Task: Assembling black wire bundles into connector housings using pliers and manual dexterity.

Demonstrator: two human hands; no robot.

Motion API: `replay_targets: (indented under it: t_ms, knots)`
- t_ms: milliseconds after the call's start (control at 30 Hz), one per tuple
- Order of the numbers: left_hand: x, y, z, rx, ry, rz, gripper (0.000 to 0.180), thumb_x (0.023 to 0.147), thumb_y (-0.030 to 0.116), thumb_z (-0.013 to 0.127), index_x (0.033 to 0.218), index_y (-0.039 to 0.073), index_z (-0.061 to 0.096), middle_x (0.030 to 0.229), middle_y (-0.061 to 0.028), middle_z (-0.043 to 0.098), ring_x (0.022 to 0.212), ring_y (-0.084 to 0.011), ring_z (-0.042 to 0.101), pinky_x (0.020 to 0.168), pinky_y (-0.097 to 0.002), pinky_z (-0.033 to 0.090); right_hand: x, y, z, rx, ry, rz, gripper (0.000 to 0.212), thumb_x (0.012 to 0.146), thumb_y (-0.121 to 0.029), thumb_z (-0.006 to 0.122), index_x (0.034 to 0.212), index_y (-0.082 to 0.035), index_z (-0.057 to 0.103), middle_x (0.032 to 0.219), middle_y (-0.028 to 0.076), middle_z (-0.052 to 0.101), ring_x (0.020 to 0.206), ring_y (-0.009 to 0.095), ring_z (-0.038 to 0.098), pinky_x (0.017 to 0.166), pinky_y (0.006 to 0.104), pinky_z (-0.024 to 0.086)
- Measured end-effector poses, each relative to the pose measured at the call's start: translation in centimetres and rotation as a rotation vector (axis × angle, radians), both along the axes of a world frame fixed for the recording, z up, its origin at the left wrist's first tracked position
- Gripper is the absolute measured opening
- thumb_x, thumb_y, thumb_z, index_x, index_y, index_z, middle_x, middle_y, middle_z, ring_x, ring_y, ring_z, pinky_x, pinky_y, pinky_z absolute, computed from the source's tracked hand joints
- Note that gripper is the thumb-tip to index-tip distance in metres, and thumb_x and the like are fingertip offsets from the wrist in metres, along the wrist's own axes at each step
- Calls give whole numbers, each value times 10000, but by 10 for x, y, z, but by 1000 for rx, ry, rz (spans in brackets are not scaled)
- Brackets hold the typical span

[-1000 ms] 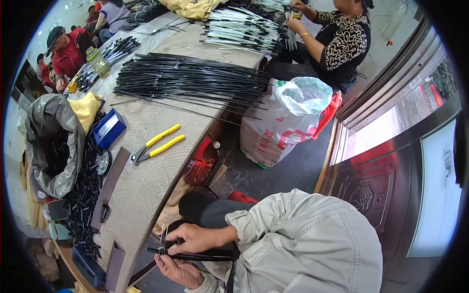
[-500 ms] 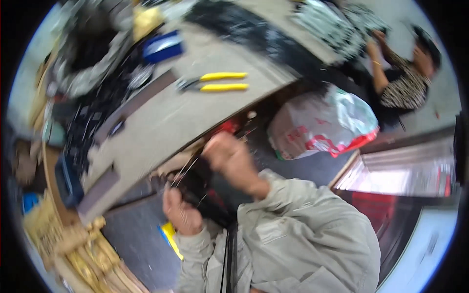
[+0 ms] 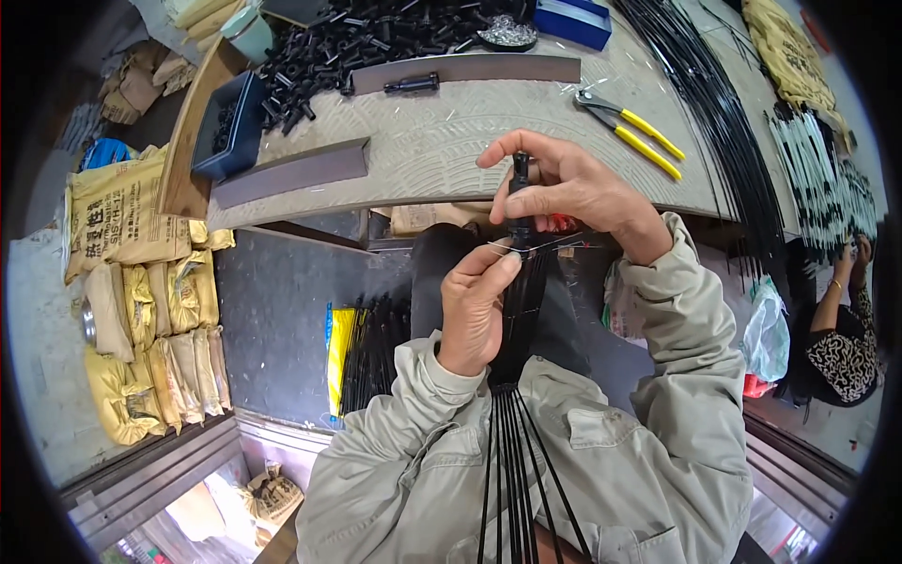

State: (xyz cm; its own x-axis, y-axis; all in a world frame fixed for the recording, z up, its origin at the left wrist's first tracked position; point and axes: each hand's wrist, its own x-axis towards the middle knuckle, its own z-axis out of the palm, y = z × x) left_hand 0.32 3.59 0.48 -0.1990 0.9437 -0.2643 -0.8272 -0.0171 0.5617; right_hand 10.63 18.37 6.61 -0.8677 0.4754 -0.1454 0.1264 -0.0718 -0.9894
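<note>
Above my lap stands a black plastic tube-shaped fitting (image 3: 520, 228), with a bundle of thin black rods (image 3: 521, 324), like umbrella ribs, spreading down from it over my jacket. My right hand (image 3: 578, 193) has its thumb and bent fingers around the fitting's upper part, the index finger lifted away. Just below, my left hand (image 3: 473, 310) is closed, thumb against forefinger, at the fitting's lower end. A thin wire (image 3: 564, 245) crosses there and passes by the left fingertips. What lies inside that pinch is partly hidden.
On the bench (image 3: 423, 141) lie yellow-handled pliers (image 3: 634, 136), a heap of black fittings (image 3: 376, 38), a blue bin (image 3: 228, 127), grey strips (image 3: 470, 68) and long black rods (image 3: 700, 94). Sacks (image 3: 132, 216) stand left. A co-worker (image 3: 841, 348) sits at far right.
My view has turned, and the earlier frame is blurred. The hands were apart with a thin strand between them; now they meet at the black fitting, the right one around it.
</note>
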Motion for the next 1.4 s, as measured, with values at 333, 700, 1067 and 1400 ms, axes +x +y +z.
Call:
replay_targets:
  t_ms: [333,700,1067,1400]
  knots:
    - [1,0,-5,0,-6,12,210,831,7,582,1036,-34,564,943,-71,621,816,-98,595,763,-219,478,1,-5,-11,7,77,-59,443,768,-96,679,1155,-41,468,882,53,621,800,95,571,722,217,452]
    - [1,2,-14,-8,38,50,253,827,8,594,1075,-28,558,958,-45,604,843,-77,564,786,-191,441,-4,-20,-9,470,-151,-179,336,770,-101,673,1045,-42,489,660,-16,522,597,44,442,514,208,353]
    - [0,-2,-16,-1,51,79,292,816,4,604,1101,-20,544,971,-30,588,864,-62,545,809,-189,432,-5,-18,-13,373,-38,-84,359,782,-117,673,1073,-33,481,763,4,567,717,50,516,624,200,422]
    - [9,6,-5,20,123,72,297,813,-2,607,1103,-20,547,937,-15,582,841,-56,532,801,-182,422,-1,-14,-7,403,-29,-124,344,773,-117,678,1050,-39,489,665,-5,530,603,45,462,540,211,391]
